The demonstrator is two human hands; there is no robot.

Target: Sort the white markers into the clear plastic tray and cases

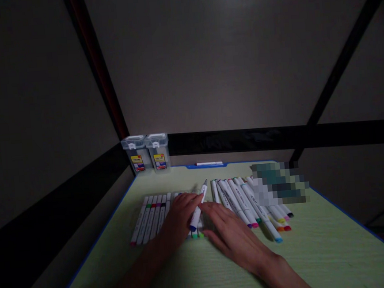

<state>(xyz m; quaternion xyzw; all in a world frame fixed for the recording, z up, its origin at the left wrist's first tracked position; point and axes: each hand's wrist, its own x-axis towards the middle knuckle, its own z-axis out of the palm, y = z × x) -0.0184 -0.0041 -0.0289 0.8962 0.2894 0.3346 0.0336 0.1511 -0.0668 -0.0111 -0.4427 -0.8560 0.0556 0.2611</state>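
A white marker (196,214) with a dark blue lower end slants upward between my hands, its thin grey end pointing away from me. My left hand (180,213) is closed on it. My right hand (234,236) has its fingers stretched out, the fingertips at the marker's right side; they seem to touch it. Beneath and left of my left hand lies a row of white markers (148,220) side by side, partly covered by that hand. Beyond my right hand, more white markers (239,198) with coloured ends lie in a looser spread, one with a light blue end sticking out towards me.
Two clear lidded boxes (159,153) with yellow labels stand at the back left of the pale green, blue-edged table (176,278). One more marker (209,163) lies in the blue ledge at the far edge. A pixelated patch hides something at the right.
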